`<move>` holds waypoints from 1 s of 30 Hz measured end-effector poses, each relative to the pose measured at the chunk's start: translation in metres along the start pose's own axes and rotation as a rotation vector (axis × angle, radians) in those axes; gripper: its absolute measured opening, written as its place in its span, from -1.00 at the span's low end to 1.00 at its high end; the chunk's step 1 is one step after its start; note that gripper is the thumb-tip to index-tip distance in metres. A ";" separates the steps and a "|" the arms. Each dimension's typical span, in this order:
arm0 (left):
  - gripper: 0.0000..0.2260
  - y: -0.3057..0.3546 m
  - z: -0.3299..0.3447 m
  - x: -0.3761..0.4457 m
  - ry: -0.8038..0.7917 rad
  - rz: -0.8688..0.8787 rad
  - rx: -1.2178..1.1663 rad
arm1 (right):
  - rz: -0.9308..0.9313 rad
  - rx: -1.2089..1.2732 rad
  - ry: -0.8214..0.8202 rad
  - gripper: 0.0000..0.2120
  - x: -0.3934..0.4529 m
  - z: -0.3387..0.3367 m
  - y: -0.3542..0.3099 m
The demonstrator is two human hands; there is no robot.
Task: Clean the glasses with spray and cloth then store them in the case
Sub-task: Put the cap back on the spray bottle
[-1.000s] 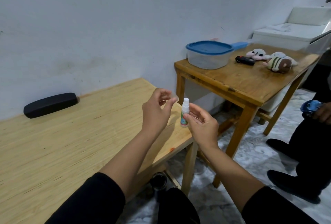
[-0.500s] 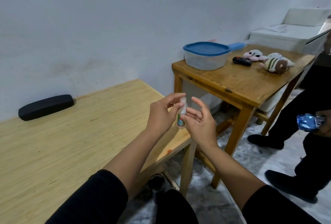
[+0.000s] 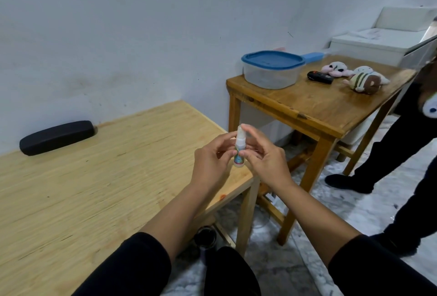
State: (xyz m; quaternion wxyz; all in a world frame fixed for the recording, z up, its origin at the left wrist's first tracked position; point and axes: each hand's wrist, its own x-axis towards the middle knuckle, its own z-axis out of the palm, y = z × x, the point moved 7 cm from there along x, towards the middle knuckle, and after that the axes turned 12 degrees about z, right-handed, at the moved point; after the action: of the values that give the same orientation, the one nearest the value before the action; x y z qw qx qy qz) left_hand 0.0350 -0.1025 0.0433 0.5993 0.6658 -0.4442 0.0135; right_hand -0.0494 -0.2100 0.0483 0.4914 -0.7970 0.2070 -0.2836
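Hands (image 3: 214, 161) (image 3: 264, 161) pinch spray bottle (image 3: 239, 151) above table corner (image 3: 250, 178).

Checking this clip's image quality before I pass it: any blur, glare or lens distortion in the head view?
Head view: lighting is soft and even, with no glare. Wide-angle bending shows at the edges. The spray bottle, held between the left hand and right hand, is slightly soft, its label unreadable. The black case is clear. A blurred object intrudes at the right edge.
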 end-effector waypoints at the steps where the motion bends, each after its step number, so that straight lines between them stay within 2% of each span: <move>1: -0.63 -0.001 0.000 -0.001 0.009 -0.008 -0.008 | 0.006 0.000 -0.003 -0.43 0.001 0.001 0.000; 12: -0.65 -0.007 0.002 -0.002 0.054 -0.019 -0.048 | 0.005 -0.028 0.086 -0.50 0.004 0.004 0.004; 20: -0.69 -0.003 -0.002 -0.005 -0.002 -0.014 0.022 | 0.033 0.018 0.052 -0.49 -0.001 0.007 0.000; 22: -0.73 -0.005 -0.011 -0.004 0.009 -0.051 0.104 | 0.037 0.032 0.049 -0.46 -0.001 0.013 -0.004; 26: -0.69 -0.019 -0.050 0.003 0.024 -0.130 0.439 | 0.052 0.085 0.034 -0.44 0.006 0.034 -0.017; 30: -0.62 -0.044 -0.108 0.000 -0.011 -0.302 0.628 | 0.035 0.113 -0.019 -0.48 0.018 0.065 -0.043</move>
State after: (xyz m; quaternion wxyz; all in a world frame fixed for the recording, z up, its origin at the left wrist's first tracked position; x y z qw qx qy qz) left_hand 0.1178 -0.0203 0.0390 0.3579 0.8761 -0.3179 0.0572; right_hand 0.0087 -0.1591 0.0679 0.5426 -0.7668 0.1999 -0.2788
